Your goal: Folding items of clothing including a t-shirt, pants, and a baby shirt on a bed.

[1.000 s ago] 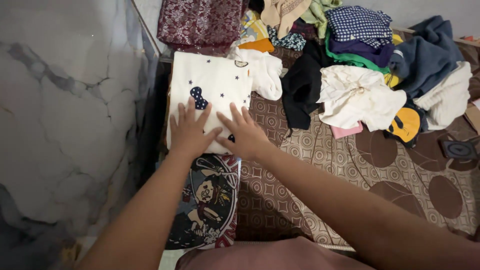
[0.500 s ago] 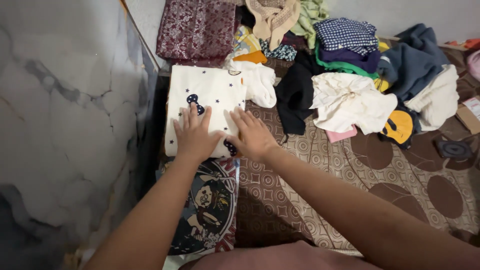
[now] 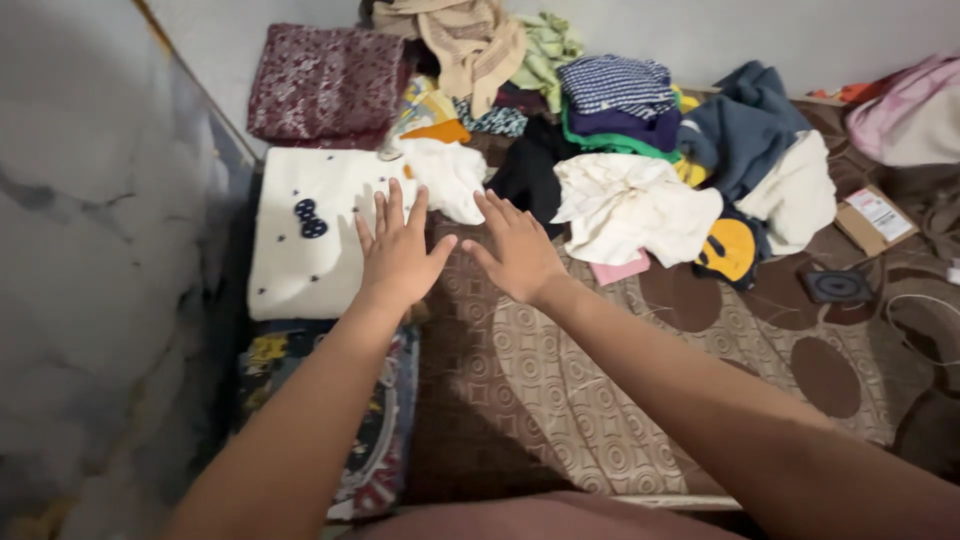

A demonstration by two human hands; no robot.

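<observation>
Head view: I see my left hand [image 3: 398,255] left of centre, palm down, fingers spread apart and gripping nothing. It lies over the right edge of the folded cream garment [image 3: 305,235], which sits in the left-centre of the frame beside the marble wall [image 3: 90,250]. The garment is cream with small dark stars and a dark bow print. I cannot tell whether the palm presses the cloth or hovers just above it.

My right hand [image 3: 520,252] is just beside the left one, at frame centre, also flat with fingers apart and empty. It sits over the brown patterned bedsheet [image 3: 560,400], its fingertips pointing toward the upper centre, near a loose white cloth [image 3: 445,180].

Directly below the cream garment, at lower left, lies a folded cartoon-print garment [image 3: 370,440], touching its lower edge. Above it, at upper left, rests a folded maroon patterned cloth [image 3: 325,85].

The upper centre and upper right hold an unsorted pile: a beige scarf [image 3: 470,40], a blue checked fabric [image 3: 615,85] on a green layer, a crumpled white shirt [image 3: 630,205], a dark blue-grey garment [image 3: 745,125] and a yellow-and-black piece [image 3: 728,248]. At right, on the bedsheet, lie a small cardboard box [image 3: 873,215] and a dark square object [image 3: 838,287]
</observation>
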